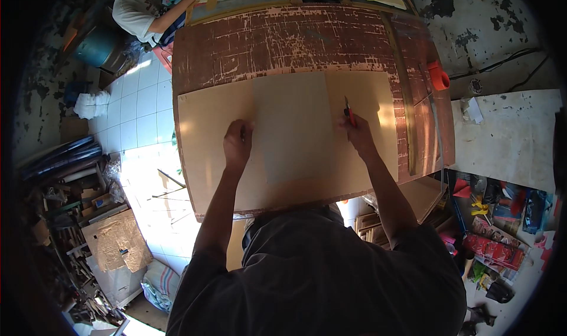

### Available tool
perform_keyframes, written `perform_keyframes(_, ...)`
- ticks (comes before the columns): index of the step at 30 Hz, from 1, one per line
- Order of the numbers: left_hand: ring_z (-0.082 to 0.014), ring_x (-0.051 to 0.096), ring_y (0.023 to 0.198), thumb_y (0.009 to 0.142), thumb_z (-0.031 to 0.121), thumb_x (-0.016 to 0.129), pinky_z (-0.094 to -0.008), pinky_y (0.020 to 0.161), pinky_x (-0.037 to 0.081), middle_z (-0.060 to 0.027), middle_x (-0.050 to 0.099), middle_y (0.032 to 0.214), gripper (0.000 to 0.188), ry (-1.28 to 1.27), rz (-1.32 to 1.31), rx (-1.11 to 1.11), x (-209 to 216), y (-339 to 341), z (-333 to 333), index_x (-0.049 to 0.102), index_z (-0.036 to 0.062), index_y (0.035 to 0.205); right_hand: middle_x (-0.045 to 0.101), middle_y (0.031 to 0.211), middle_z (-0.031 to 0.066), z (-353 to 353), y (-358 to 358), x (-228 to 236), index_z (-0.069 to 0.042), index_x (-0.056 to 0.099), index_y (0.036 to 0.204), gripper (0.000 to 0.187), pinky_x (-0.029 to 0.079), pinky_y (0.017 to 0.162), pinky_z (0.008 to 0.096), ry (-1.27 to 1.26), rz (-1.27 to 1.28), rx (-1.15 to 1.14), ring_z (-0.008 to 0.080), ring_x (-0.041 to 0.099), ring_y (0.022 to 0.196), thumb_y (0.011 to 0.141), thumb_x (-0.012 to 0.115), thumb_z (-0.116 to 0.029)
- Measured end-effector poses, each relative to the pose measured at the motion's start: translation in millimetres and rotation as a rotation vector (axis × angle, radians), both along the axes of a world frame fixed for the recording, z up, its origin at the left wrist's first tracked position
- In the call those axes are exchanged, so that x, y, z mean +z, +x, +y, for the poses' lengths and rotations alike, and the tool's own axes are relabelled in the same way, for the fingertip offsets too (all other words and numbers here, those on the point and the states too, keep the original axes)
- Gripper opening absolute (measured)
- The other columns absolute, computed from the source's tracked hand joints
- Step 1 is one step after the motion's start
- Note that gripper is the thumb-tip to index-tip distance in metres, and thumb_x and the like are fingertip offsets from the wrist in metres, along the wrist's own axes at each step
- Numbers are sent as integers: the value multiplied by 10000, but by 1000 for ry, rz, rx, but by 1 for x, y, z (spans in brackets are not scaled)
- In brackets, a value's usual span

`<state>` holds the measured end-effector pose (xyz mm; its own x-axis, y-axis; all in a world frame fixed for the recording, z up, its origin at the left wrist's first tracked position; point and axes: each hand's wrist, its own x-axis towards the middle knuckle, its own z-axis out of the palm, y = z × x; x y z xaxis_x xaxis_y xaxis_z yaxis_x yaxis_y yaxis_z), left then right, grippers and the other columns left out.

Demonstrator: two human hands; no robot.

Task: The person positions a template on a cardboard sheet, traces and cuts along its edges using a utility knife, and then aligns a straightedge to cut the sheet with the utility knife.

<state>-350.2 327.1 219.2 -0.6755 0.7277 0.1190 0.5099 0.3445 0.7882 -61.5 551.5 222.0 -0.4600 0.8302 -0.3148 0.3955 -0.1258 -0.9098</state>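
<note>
Grey sheet (294, 123): 1, flat over the brown board (207, 141), probably laid so for steady backing.
Brown board: showing left and right of the grey sheet; cannot tell whether 1 or 2 pieces.
Left hand (238, 144): 1, just left of the grey sheet; grip curled inward, cannot tell whether it pinches anything.
Right hand (359, 136): 1, just right of the grey sheet; grip closed around the knife's handle.
Knife (351, 117): 1, red and black, right of the grey sheet, blade pointing away from the person, likely for safety.
Worktop (266, 43): 1, scored brown, beneath the grey sheet.
</note>
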Motion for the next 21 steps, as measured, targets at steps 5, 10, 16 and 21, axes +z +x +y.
perform_keyframes(5, -346, 602, 1012, 900, 216, 741, -468, 858, 512, -147, 629, 1101, 290, 112, 458, 48, -35, -65, 86, 654, 89, 1146, 680, 914, 137, 63, -81, -5, -116, 665, 1144, 219, 523, 718, 386, 598, -175, 113, 309, 678, 814, 955, 639, -224)
perform_keyframes(10, -346, 526, 1145, 870, 427, 736, -515, 974, 442, -117, 550, 1175, 440, -123, 403, 13, -40, -56, 113, 635, 198, 1231, 640, 1034, 99, 86, -107, -30, -180, 653, 1137, 219, 539, 792, 463, 843, -343, 85, 344, 661, 977, 929, 659, -249)
perform_keyframes(16, -332, 502, 1188, 840, 488, 748, -505, 994, 429, -104, 530, 1205, 471, -121, 401, 46, -42, -62, 109, 637, 217, 1209, 641, 1092, 95, 87, -119, -33, -210, 636, 1180, 297, 534, 832, 460, 771, -414, 107, 328, 652, 1023, 920, 684, -346)
perform_keyframes(21, -338, 496, 1196, 831, 488, 758, -500, 1004, 422, -106, 526, 1213, 473, -130, 348, 39, -42, -64, 110, 628, 211, 1192, 666, 1151, 100, 103, -121, -43, -160, 648, 1216, 339, 498, 921, 403, 637, -399, 150, 303, 657, 1057, 925, 704, -325)
